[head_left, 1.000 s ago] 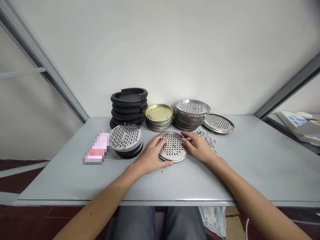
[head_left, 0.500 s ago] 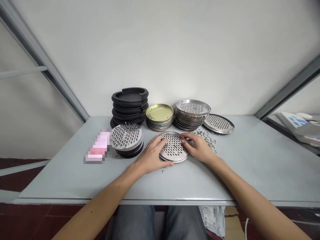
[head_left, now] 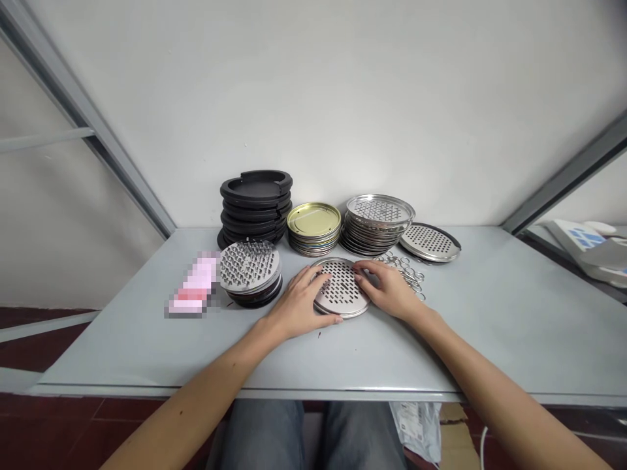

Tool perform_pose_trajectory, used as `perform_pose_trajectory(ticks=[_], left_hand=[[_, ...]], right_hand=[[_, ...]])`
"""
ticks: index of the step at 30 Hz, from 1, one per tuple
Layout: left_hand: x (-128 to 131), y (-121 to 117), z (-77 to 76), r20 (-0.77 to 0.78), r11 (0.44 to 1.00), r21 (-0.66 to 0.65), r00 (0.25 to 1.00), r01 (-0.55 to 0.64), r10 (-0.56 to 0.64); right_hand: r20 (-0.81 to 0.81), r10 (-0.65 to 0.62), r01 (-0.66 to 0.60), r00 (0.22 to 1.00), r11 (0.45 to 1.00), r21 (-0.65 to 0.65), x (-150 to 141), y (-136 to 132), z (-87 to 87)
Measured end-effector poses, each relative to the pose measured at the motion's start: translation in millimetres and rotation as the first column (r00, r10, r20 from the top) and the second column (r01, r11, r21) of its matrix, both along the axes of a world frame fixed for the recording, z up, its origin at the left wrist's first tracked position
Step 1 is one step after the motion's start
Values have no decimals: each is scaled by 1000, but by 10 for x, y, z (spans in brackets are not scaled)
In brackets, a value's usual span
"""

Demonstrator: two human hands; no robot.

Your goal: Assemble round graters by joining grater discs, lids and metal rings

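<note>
A round perforated steel disc [head_left: 341, 287] lies flat on the grey table [head_left: 313, 352] in front of me. My left hand [head_left: 296, 305] rests on its left edge with fingers spread over the holes and the thumb along the near rim. My right hand [head_left: 389, 288] touches its right edge, fingers stretched across the far rim. Neither hand lifts the disc. A scatter of small metal rings [head_left: 409, 271] lies just behind my right hand.
Along the wall stand a stack of black rings [head_left: 255, 203], a stack of gold-coloured lids [head_left: 313, 228], a stack of perforated steel discs [head_left: 378, 223] and one disc on a black base [head_left: 430, 242]. A spiked disc pile [head_left: 249, 271] and a pink blurred object [head_left: 194, 292] lie left.
Both hands stay on the disc; my right fingers have crept slightly further over its far rim. The view has shifted a little.
</note>
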State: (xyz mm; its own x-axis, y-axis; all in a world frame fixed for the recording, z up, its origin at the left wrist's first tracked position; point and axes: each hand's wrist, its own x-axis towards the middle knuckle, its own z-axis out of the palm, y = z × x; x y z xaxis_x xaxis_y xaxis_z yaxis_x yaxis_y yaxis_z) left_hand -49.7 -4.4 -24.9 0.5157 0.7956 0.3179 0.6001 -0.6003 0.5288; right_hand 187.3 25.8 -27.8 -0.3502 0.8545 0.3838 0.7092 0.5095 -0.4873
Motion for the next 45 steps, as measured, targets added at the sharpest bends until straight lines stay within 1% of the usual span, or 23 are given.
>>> perform_pose_trajectory(ticks=[8, 13, 16, 21, 29, 36, 41, 45], left_hand=[[-2, -2, -18, -89, 999, -45, 996, -24, 20], [-10, -11, -12, -119, 999, -39, 993, -13, 9], [-11, -16, 2, -118, 1000, -24, 993, -5, 2], [-12, 5, 3, -73, 1000, 11, 997, -11, 12], [-26, 31, -21, -85, 1000, 1, 996, 0, 0], [-32, 7, -28, -76, 999, -49, 997, -12, 9], [-67, 24, -18, -115, 999, -31, 993, 29, -33], [-66, 46, -17, -128, 1000, -1, 992, 20, -20]], right_hand=[[0, 18, -18, 1000, 1000, -17, -16, -10, -7], [19, 12, -12, 1000, 1000, 2, -32, -9, -24], [29, 32, -33, 999, 999, 18, -31, 8, -63], [33, 61, -62, 998, 998, 18, -16, 30, -111], [69, 45, -44, 997, 999, -12, -24, 18, -96], [77, 40, -40, 996, 999, -4, -12, 23, -122], [62, 60, -60, 996, 998, -3, -3, 25, -97], [67, 36, -35, 997, 999, -19, 9, 25, -80]])
